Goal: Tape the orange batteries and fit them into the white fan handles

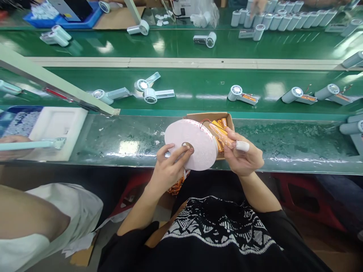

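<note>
My left hand (pixel 170 166) grips a large white roll of tape (pixel 190 143) at its centre hole, holding it upright over the bench edge. My right hand (pixel 244 156), with a white wrap on one fingertip, pinches an orange battery cell (pixel 222 136) against the roll's right rim. Thin red wires run from the cell. Behind the roll sits a small cardboard box (pixel 211 116) with several more orange cells in it.
Green conveyor belts (pixel 198 85) run across, carrying several white fan housings (pixel 239 93) with orange cells attached. A white foam tray (pixel 56 130) lies at left, where another person's hand (pixel 11 145) holds a pale tool. More white cylinders (pixel 283 19) stand far right.
</note>
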Action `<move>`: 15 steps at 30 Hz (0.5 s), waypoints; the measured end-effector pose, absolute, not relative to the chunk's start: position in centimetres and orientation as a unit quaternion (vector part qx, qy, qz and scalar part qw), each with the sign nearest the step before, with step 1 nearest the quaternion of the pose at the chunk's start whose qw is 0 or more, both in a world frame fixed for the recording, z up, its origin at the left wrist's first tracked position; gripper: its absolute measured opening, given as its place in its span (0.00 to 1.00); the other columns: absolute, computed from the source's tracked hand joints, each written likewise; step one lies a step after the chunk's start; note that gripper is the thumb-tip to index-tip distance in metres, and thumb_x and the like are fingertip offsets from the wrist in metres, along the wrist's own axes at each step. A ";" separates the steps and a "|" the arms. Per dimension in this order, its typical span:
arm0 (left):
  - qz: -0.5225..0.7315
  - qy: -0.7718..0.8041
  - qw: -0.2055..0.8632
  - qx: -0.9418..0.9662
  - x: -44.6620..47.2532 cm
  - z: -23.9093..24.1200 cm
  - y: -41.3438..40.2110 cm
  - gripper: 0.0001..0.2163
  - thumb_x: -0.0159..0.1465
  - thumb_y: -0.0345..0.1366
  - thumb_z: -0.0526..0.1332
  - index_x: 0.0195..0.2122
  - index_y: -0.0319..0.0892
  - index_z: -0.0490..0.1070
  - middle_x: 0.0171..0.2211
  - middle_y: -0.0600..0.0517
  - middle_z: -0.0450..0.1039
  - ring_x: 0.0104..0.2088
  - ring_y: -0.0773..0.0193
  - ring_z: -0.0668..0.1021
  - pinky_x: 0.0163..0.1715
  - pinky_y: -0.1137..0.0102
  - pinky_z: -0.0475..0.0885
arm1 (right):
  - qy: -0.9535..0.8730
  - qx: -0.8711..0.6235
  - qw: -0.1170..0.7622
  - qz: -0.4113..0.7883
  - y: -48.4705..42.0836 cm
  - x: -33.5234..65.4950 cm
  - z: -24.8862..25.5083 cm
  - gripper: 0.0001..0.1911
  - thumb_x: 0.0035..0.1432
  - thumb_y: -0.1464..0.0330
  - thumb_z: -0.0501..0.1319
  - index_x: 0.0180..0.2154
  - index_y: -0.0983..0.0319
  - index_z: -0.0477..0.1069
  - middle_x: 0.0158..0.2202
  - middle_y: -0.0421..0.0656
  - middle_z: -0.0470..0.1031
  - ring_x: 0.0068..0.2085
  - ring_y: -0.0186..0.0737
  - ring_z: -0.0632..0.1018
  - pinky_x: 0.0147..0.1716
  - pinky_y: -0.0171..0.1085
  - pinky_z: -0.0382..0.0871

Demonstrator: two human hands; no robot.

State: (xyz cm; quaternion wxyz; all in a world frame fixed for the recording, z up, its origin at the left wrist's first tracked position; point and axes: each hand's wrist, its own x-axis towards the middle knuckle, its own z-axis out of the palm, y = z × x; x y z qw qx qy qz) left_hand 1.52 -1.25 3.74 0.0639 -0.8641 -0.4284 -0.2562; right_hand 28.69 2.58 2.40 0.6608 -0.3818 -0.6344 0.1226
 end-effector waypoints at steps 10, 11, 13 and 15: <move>-0.273 -0.429 0.079 -0.857 1.6 4.0 -1.1 0.33 0.62 0.16 0.62 0.67 0.47 0.72 0.54 0.46 0.82 0.63 0.45 0.69 0.57 0.55 0.72 | -0.745 -0.222 0.629 -0.013 3.2 30.5 4.0 0.14 0.64 0.80 0.69 0.43 0.54 0.78 0.53 0.41 0.88 0.57 0.51 0.88 0.51 0.48 0.91; -0.275 -0.427 0.081 -0.857 1.7 4.1 -1.1 0.32 0.62 0.16 0.62 0.66 0.46 0.72 0.53 0.46 0.82 0.63 0.45 0.69 0.57 0.56 0.72 | -0.753 -0.209 0.624 -0.020 3.2 30.8 3.9 0.14 0.64 0.81 0.69 0.43 0.55 0.79 0.55 0.41 0.88 0.59 0.50 0.87 0.53 0.47 0.91; -0.277 -0.426 0.085 -0.857 1.8 4.3 -1.1 0.32 0.62 0.16 0.62 0.65 0.46 0.73 0.53 0.46 0.82 0.62 0.45 0.69 0.57 0.56 0.72 | -0.767 -0.198 0.610 -0.017 3.0 31.3 3.5 0.14 0.65 0.81 0.68 0.44 0.55 0.80 0.56 0.41 0.87 0.61 0.50 0.85 0.55 0.47 0.90; -0.279 -0.424 0.083 -0.857 1.8 4.5 -1.1 0.32 0.62 0.16 0.62 0.66 0.46 0.72 0.53 0.46 0.82 0.62 0.46 0.68 0.57 0.57 0.72 | -0.780 -0.201 0.592 0.006 2.7 32.0 2.8 0.15 0.64 0.80 0.70 0.45 0.53 0.81 0.55 0.39 0.88 0.62 0.50 0.85 0.57 0.48 0.88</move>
